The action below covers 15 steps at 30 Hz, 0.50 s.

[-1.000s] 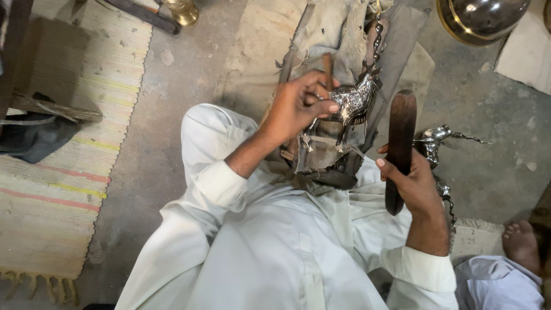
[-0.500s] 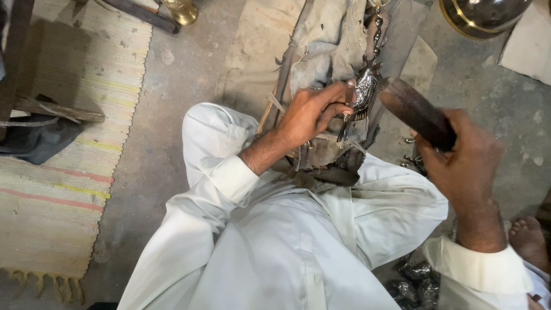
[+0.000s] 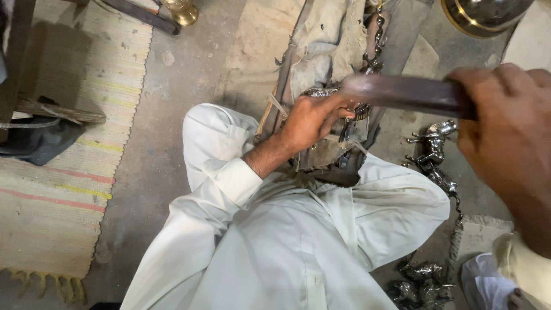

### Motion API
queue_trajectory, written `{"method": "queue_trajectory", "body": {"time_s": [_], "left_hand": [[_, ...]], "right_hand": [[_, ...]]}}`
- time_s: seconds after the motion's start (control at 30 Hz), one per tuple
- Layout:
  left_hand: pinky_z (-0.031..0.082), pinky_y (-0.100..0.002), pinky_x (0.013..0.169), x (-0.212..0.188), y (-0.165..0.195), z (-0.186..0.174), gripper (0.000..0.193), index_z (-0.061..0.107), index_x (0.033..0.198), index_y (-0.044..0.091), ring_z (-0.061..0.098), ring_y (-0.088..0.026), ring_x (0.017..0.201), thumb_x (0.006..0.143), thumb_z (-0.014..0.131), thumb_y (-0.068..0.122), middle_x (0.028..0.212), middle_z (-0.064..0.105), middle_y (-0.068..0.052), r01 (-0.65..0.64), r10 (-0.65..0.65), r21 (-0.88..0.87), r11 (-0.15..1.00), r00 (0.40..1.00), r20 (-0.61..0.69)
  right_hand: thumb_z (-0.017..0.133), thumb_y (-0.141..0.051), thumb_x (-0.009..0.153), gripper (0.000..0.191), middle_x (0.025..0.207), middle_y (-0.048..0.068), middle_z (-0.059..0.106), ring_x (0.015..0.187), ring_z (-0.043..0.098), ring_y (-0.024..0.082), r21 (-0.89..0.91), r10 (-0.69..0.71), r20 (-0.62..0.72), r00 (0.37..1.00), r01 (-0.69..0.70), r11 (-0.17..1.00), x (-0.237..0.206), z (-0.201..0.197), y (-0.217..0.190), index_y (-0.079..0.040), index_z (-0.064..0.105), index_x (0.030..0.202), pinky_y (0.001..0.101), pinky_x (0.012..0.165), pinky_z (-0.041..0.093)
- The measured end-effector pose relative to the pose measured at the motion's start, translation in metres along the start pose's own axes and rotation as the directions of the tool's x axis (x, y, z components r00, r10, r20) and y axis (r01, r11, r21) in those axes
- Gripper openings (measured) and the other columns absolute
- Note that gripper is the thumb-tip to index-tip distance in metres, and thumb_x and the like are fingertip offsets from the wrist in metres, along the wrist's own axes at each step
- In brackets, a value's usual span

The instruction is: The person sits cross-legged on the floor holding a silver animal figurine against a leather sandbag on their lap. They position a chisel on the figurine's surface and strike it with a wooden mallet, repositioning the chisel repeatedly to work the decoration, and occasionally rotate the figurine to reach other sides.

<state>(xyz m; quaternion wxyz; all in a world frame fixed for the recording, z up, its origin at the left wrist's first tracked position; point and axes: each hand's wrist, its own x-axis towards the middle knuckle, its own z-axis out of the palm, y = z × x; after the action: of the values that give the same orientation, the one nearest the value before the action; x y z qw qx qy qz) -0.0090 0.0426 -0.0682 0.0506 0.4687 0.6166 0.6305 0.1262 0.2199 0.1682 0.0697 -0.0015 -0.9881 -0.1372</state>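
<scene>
I sit cross-legged in white clothes on a concrete floor. My left hand (image 3: 313,119) grips a small silver metal figurine (image 3: 321,93) and presses it against a cloth-padded wooden block (image 3: 327,43) in front of my knees. My right hand (image 3: 508,129) is raised close to the camera, closed around the dark wooden mallet (image 3: 402,92), whose blurred head points left toward the figurine. The figurine is mostly hidden by my fingers.
Finished silver animal figurines lie on the floor at the right (image 3: 433,143) and near my right knee (image 3: 419,281). A striped woven mat (image 3: 63,189) covers the left. A brass vessel (image 3: 183,10) stands at the top, a large metal bowl (image 3: 482,14) at the top right.
My right hand has swung the mallet up from beside the block toward the camera, turning it from upright to level. My left hand has slid lower on the figurine.
</scene>
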Motion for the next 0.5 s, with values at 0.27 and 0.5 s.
{"method": "queue_trajectory", "body": {"time_s": [0.27, 0.5], "left_hand": [[0.060, -0.032, 0.069, 0.000, 0.000, -0.003, 0.046, 0.061, 0.127, 0.005, 0.080, -0.019, 0.096, 0.085, 0.064, -0.014, 0.106, 0.078, -0.008, -0.016, 0.011, 0.185, 0.983, 1.000, 0.026], [0.064, -0.033, 0.079, 0.000, -0.006, -0.002, 0.044, 0.061, 0.125, 0.007, 0.078, -0.021, 0.102, 0.084, 0.065, -0.009, 0.113, 0.077, -0.008, -0.131, 0.125, 0.254, 0.958, 0.991, 0.043]], "right_hand": [[0.069, 0.002, 0.093, 0.038, 0.111, 0.012, 0.060, 0.098, 0.063, 0.026, 0.251, 0.110, -0.032, 0.993, -0.098, 0.963, -0.028, 0.027, 0.023, -0.007, 0.062, 0.128, 0.0340, 0.087, 0.052], [0.071, 0.010, 0.085, 0.041, 0.107, 0.015, 0.059, 0.095, 0.062, 0.030, 0.153, 0.095, -0.029, 0.995, -0.089, 0.984, -0.033, 0.028, 0.019, -0.002, 0.066, 0.125, 0.0368, 0.084, 0.052]]}}
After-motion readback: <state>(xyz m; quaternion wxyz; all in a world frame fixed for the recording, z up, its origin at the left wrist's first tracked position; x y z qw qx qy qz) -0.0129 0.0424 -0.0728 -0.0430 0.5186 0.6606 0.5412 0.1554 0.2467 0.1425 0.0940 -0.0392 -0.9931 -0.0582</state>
